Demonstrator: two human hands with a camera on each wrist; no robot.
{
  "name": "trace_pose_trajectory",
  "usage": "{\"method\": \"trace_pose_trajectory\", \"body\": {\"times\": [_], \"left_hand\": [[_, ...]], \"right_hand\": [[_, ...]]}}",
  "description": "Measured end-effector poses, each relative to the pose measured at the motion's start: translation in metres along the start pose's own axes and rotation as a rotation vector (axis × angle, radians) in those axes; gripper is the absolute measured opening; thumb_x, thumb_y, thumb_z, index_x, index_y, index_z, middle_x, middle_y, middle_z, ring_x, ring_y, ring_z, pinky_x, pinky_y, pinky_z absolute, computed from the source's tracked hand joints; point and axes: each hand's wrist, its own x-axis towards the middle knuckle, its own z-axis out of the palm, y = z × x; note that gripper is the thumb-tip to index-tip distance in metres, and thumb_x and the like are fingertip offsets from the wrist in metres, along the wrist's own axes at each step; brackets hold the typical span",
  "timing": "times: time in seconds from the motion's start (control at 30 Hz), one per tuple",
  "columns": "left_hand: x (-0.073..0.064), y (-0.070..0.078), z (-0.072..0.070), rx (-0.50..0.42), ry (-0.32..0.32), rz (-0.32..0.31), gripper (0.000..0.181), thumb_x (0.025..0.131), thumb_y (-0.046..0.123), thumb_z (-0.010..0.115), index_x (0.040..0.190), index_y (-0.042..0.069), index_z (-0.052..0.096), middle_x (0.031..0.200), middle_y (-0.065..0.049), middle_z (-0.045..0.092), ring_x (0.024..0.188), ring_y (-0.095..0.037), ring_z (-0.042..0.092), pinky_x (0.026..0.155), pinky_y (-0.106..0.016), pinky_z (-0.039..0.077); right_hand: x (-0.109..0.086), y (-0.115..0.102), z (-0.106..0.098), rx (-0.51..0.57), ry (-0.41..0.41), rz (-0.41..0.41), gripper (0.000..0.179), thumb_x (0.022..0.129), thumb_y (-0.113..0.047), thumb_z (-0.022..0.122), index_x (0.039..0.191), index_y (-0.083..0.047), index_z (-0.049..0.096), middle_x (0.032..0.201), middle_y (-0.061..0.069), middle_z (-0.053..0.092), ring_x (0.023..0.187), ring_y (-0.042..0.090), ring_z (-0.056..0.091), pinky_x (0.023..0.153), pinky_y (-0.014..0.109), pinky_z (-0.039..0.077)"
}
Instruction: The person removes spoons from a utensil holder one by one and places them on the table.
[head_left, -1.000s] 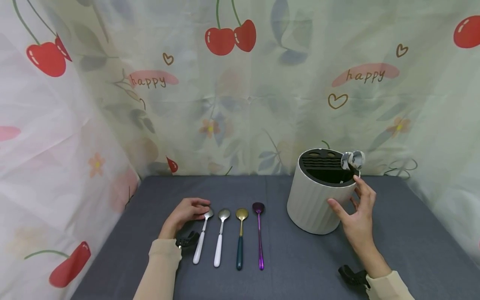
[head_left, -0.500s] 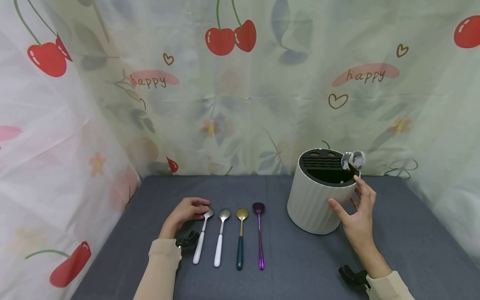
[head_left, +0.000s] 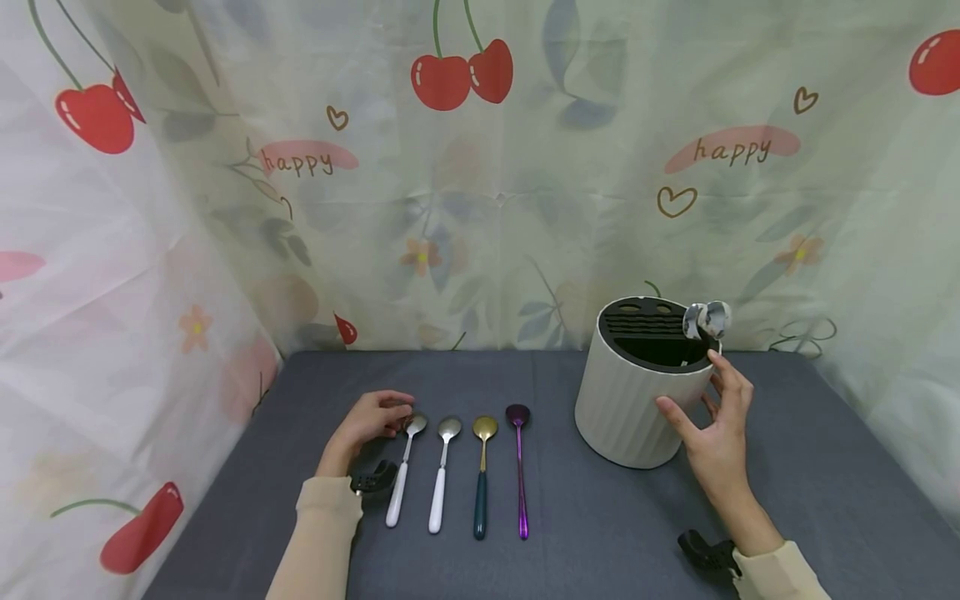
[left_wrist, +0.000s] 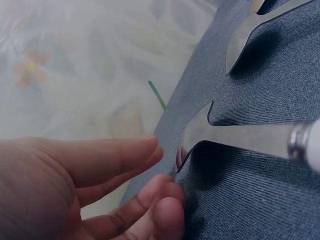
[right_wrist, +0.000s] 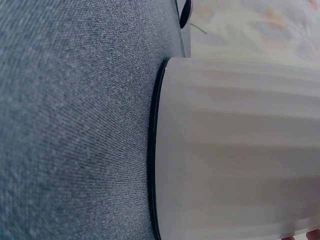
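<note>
My left hand (head_left: 373, 417) is beside the bowl of the leftmost white-handled spoon (head_left: 400, 492). In the left wrist view its fingers (left_wrist: 150, 195) are loosely bent right by the silver bowl (left_wrist: 192, 132), holding nothing. To the right lie a second white-handled spoon (head_left: 437, 500), a gold spoon with a dark green handle (head_left: 480, 500) and a purple spoon (head_left: 521, 475), all with bowls toward the back. My right hand (head_left: 716, 450) grips the side of a white ribbed utensil holder (head_left: 633, 417), thumb on its front wall and fingers along its right side up to the rim.
Shiny silver utensil heads (head_left: 707, 321) stick out of the holder's right side. Its black top has slots and a larger opening. A dark grey cloth (head_left: 585, 542) covers the table, with a printed curtain (head_left: 495, 250) behind and at the sides.
My left hand has drawn slightly back and left, its fingers coming off the leftmost spoon's bowl. The right hand and the holder keep their places.
</note>
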Motion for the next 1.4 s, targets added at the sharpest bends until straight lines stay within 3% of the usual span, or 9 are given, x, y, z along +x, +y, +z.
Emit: {"method": "trace_pose_trajectory", "body": {"times": [0.13, 0.37, 0.67, 0.83, 1.0, 1.1, 1.23, 1.4], "left_hand": [[0.000, 0.001, -0.001, -0.039, 0.026, 0.006, 0.032, 0.105, 0.012, 0.063, 0.133, -0.002, 0.067, 0.101, -0.012, 0.066, 0.078, -0.016, 0.059, 0.067, -0.026, 0.054], [-0.003, 0.008, -0.003, -0.130, 0.045, 0.081, 0.036, 0.108, 0.015, 0.059, 0.140, -0.001, 0.063, 0.123, -0.023, 0.064, 0.086, -0.017, 0.064, 0.077, -0.030, 0.056], [-0.001, 0.009, -0.001, -0.262, 0.050, 0.102, 0.037, 0.109, 0.016, 0.057, 0.142, -0.001, 0.060, 0.124, -0.022, 0.062, 0.091, -0.016, 0.064, 0.078, -0.026, 0.057], [0.001, 0.016, 0.005, -0.355, 0.092, 0.159, 0.041, 0.111, 0.024, 0.055, 0.147, 0.004, 0.057, 0.127, -0.024, 0.060, 0.103, -0.026, 0.065, 0.084, -0.029, 0.058], [-0.001, 0.030, 0.011, -0.418, 0.111, 0.219, 0.046, 0.111, 0.033, 0.055, 0.150, 0.009, 0.053, 0.128, -0.019, 0.060, 0.120, -0.041, 0.060, 0.092, -0.034, 0.057], [-0.004, 0.041, 0.014, -0.398, 0.118, 0.247, 0.046, 0.110, 0.033, 0.055, 0.149, 0.010, 0.054, 0.128, -0.015, 0.062, 0.121, -0.039, 0.060, 0.095, -0.035, 0.057], [-0.011, 0.056, 0.017, -0.307, 0.130, 0.291, 0.044, 0.110, 0.033, 0.056, 0.148, 0.011, 0.056, 0.130, -0.013, 0.064, 0.117, -0.030, 0.063, 0.097, -0.038, 0.056], [-0.017, 0.072, 0.022, -0.290, 0.107, 0.337, 0.041, 0.110, 0.032, 0.057, 0.146, 0.012, 0.059, 0.132, -0.015, 0.064, 0.118, -0.033, 0.063, 0.100, -0.044, 0.055]], "right_hand": [[0.000, 0.000, 0.000, 0.000, 0.001, 0.007, 0.098, 0.084, 0.005, 0.082, 0.163, -0.026, 0.033, 0.146, -0.021, 0.024, 0.144, 0.026, 0.033, 0.122, 0.055, 0.029], [0.000, 0.001, 0.000, 0.002, -0.002, 0.009, 0.099, 0.084, 0.006, 0.082, 0.163, -0.027, 0.033, 0.147, -0.021, 0.023, 0.145, 0.026, 0.033, 0.122, 0.054, 0.029], [0.001, 0.001, 0.000, -0.001, -0.004, 0.008, 0.099, 0.083, 0.006, 0.082, 0.163, -0.026, 0.033, 0.146, -0.021, 0.023, 0.145, 0.026, 0.033, 0.122, 0.053, 0.029], [0.001, 0.001, 0.000, -0.004, -0.001, 0.009, 0.099, 0.084, 0.006, 0.082, 0.163, -0.026, 0.033, 0.146, -0.022, 0.024, 0.144, 0.023, 0.033, 0.122, 0.048, 0.030], [0.000, 0.002, 0.000, -0.008, 0.002, 0.004, 0.099, 0.083, 0.006, 0.082, 0.163, -0.027, 0.033, 0.146, -0.022, 0.024, 0.143, 0.021, 0.033, 0.121, 0.043, 0.031], [0.001, 0.002, 0.000, -0.010, 0.004, -0.002, 0.100, 0.083, 0.006, 0.083, 0.163, -0.027, 0.033, 0.146, -0.022, 0.024, 0.143, 0.020, 0.034, 0.121, 0.042, 0.031], [0.000, 0.002, 0.000, -0.008, 0.005, -0.009, 0.099, 0.083, 0.007, 0.083, 0.163, -0.026, 0.034, 0.146, -0.022, 0.025, 0.142, 0.019, 0.034, 0.120, 0.042, 0.031], [0.000, 0.001, 0.000, -0.013, -0.001, -0.007, 0.099, 0.084, 0.006, 0.082, 0.163, -0.027, 0.033, 0.146, -0.022, 0.024, 0.143, 0.020, 0.034, 0.121, 0.044, 0.031]]}}
